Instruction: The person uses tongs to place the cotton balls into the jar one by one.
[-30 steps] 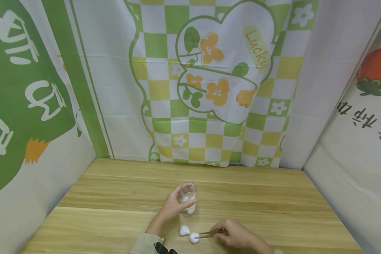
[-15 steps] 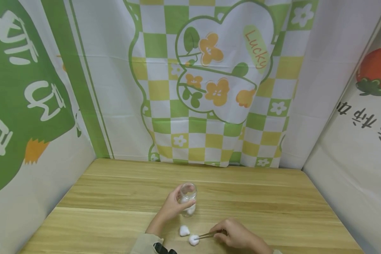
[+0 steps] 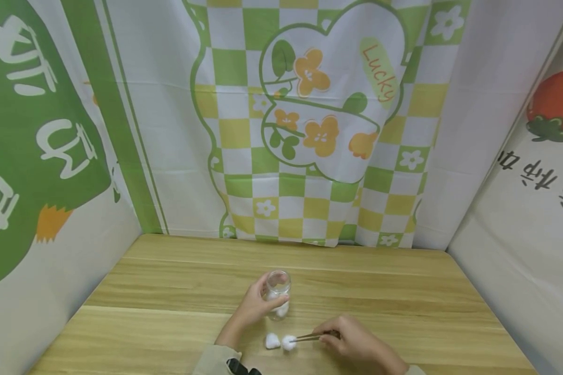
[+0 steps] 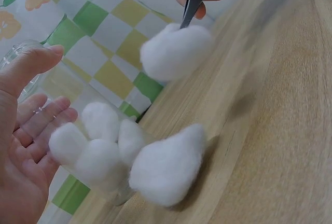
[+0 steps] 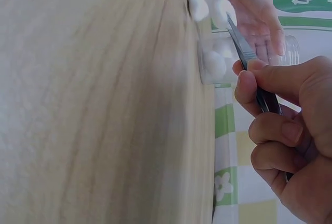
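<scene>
My left hand holds a clear glass jar upright on the table, fingers and thumb around its side. Several white cotton balls lie in the lower part of the jar. My right hand grips a pair of dark metal tweezers between thumb and fingers. The tweezer tips pinch one cotton ball, which hangs above the tabletop in the left wrist view. Another loose cotton ball rests on the table, in front of the jar and just left of the pinched one.
The wooden table stretches out around both hands. A checkered curtain with flowers hangs behind its far edge, and printed cloths hang at the left and right sides. A black strap sits on the left sleeve.
My right hand has lifted the cotton ball with the tweezers, moving it up and slightly forward from the table. The left hand, the jar and the other loose cotton ball have stayed put.
</scene>
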Demonstrator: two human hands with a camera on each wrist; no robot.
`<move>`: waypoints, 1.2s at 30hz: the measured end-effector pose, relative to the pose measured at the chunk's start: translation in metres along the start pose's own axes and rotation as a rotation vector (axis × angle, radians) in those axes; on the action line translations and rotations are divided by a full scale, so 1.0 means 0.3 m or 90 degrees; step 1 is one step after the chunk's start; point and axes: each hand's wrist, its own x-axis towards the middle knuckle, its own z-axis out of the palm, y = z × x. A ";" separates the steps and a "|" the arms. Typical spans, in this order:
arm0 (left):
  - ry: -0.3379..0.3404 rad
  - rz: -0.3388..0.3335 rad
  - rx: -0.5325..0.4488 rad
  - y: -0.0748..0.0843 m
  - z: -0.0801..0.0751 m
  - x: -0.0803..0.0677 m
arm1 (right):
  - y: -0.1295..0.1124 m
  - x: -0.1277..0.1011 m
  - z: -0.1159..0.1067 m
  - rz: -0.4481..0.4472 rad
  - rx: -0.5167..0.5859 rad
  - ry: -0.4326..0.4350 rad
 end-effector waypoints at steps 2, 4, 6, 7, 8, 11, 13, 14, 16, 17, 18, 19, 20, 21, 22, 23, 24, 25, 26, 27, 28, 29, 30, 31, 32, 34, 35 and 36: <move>0.006 -0.003 -0.002 0.002 0.001 0.000 | -0.002 0.000 -0.003 -0.005 -0.004 0.004; 0.012 -0.006 -0.005 0.006 0.003 0.001 | -0.004 -0.001 -0.007 -0.007 0.000 0.005; 0.018 -0.007 -0.010 0.008 0.004 0.002 | -0.005 -0.002 -0.014 -0.001 0.018 0.004; 0.020 -0.007 -0.011 0.009 0.005 0.002 | -0.005 -0.003 -0.018 0.004 0.031 0.003; 0.021 -0.008 -0.014 0.011 0.006 0.002 | -0.005 -0.003 -0.023 0.007 0.043 0.003; 0.022 -0.007 -0.018 0.013 0.007 0.001 | -0.004 -0.001 -0.038 -0.004 0.064 0.013; 0.021 -0.007 -0.017 0.014 0.008 0.000 | -0.004 0.001 -0.046 -0.020 0.061 0.020; 0.020 -0.007 -0.016 0.014 0.008 0.000 | -0.003 0.003 -0.050 -0.036 0.054 0.026; 0.019 -0.010 -0.015 0.012 0.008 0.001 | -0.002 0.006 -0.057 -0.055 0.042 0.034; 0.018 -0.011 -0.014 0.011 0.007 0.002 | -0.002 0.008 -0.061 -0.060 0.039 0.038; 0.018 -0.013 -0.013 0.011 0.007 0.002 | -0.002 0.009 -0.064 -0.065 0.036 0.042; 0.018 -0.013 -0.012 0.010 0.007 0.003 | -0.002 0.011 -0.068 -0.072 0.031 0.048; 0.019 -0.013 -0.011 0.010 0.007 0.003 | -0.002 0.012 -0.071 -0.076 0.027 0.053; 0.020 -0.014 -0.010 0.009 0.007 0.003 | -0.004 0.014 -0.075 -0.076 0.026 0.056; 0.022 -0.015 -0.011 0.009 0.007 0.003 | -0.005 0.015 -0.079 -0.076 0.026 0.060; 0.023 -0.014 -0.009 0.009 0.007 0.004 | -0.006 0.016 -0.083 -0.075 0.025 0.064; 0.024 -0.014 -0.008 0.009 0.007 0.003 | -0.007 0.016 -0.087 -0.074 0.024 0.067; 0.024 -0.013 -0.008 0.008 0.007 0.003 | -0.009 0.017 -0.091 -0.071 0.021 0.071; 0.024 -0.014 -0.008 0.008 0.007 0.003 | -0.011 0.018 -0.094 -0.068 0.021 0.073; 0.024 -0.014 -0.008 0.008 0.007 0.002 | -0.013 0.019 -0.098 -0.069 0.017 0.077; 0.023 -0.014 -0.009 0.008 0.007 0.002 | -0.014 0.020 -0.101 -0.069 0.012 0.081; 0.021 -0.015 -0.010 0.008 0.007 0.002 | -0.014 0.021 -0.104 -0.073 0.007 0.084; 0.020 -0.016 -0.012 0.008 0.006 0.002 | -0.015 0.022 -0.107 -0.078 0.003 0.088; 0.018 -0.016 -0.013 0.009 0.006 0.002 | -0.016 0.023 -0.109 -0.083 0.000 0.090; 0.017 -0.018 -0.014 0.009 0.006 0.001 | -0.016 0.025 -0.111 -0.088 -0.001 0.092; 0.015 -0.020 -0.016 0.009 0.005 0.002 | -0.017 0.028 -0.115 -0.093 -0.003 0.094; 0.015 -0.020 -0.017 0.009 0.005 0.002 | -0.017 0.030 -0.117 -0.094 -0.003 0.094; 0.015 -0.020 -0.016 0.009 0.005 0.002 | -0.018 0.032 -0.119 -0.094 -0.002 0.095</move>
